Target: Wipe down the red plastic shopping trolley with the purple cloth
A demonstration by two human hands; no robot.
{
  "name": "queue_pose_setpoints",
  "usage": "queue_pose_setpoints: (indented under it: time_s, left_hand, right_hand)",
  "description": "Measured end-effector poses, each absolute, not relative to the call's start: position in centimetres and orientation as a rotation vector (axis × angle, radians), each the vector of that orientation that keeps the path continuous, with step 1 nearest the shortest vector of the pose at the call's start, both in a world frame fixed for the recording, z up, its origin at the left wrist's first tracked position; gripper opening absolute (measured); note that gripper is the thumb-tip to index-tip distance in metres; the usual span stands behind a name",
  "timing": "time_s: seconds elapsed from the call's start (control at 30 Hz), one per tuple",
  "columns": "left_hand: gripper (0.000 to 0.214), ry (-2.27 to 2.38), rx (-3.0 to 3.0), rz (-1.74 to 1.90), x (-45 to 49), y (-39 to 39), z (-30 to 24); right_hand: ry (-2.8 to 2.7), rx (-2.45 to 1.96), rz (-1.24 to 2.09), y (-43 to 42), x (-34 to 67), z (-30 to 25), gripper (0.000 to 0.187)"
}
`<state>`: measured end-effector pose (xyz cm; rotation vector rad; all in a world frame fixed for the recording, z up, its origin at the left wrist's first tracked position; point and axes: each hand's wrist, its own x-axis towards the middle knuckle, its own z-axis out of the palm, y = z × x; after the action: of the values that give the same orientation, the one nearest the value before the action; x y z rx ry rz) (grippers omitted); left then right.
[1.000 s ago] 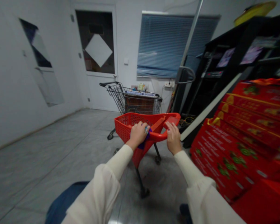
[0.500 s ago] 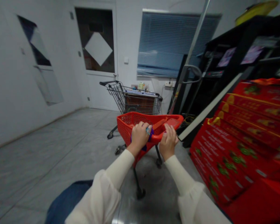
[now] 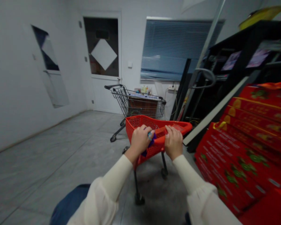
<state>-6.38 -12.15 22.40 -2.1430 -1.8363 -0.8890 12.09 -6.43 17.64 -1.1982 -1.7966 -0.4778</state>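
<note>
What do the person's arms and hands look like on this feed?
The left hand and right hand are bare, with no gloves. Each arm wears a long cream-white sleeve: the left sleeve and right sleeve fit closely along the forearm, then widen into loose, soft fabric towards the elbow.

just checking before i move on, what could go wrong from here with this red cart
The red cart could clip the stacked red boxes close on its right and knock them. The purple item pressed against the handle by the left hand might slip and drop. Rolled forward, the cart may also bump the wire shopping cart ahead.
</note>
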Motion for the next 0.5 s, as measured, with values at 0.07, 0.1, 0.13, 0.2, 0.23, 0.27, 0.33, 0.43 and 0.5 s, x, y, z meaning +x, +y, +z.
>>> queue_pose_setpoints:
  time_s: [0.07,0.1,0.13,0.2,0.23,0.27,0.33,0.43,0.5]
  left_hand:
    - [0.036,-1.779,-2.153,-0.848,-5.8,-12.9,22.9]
    - [0.036,-1.787,-2.155,-0.826,-5.9,-13.0,23.2]
    - [0.036,-1.823,-2.153,-0.810,-6.2,-12.9,23.4]
    - [0.036,-1.947,-2.132,-0.788,-7.1,-12.4,24.0]
    - [0.036,-2.005,-2.110,-0.768,-7.4,-12.2,24.2]
    - [0.036,-2.042,-2.082,-0.738,-7.6,-12.1,24.4]
    - [0.035,-2.034,-2.017,-0.673,-7.6,-12.3,24.6]
    - [0.035,-1.946,-1.952,-0.606,-7.7,-12.8,24.6]
    - [0.036,-1.966,-1.918,-0.573,-8.6,-12.9,24.5]
  right_hand:
    - [-1.794,-1.209,-0.488,-6.7,11.6,17.6,0.050]
    - [-1.792,-1.215,-0.492,-6.8,11.4,17.7,0.049]
    - [-1.788,-1.222,-0.494,-7.0,11.0,17.8,0.049]
    - [-1.778,-1.237,-0.487,-7.4,10.0,17.9,0.048]
    - [-1.772,-1.247,-0.479,-7.6,9.3,18.0,0.048]
    - [-1.765,-1.261,-0.467,-7.8,8.5,18.0,0.048]
    - [-1.749,-1.292,-0.444,-8.1,7.3,18.1,0.048]
    - [-1.783,-1.272,-0.407,-8.1,7.3,18.5,0.047]
    - [-1.868,-1.192,-0.379,-7.5,8.7,18.9,0.046]
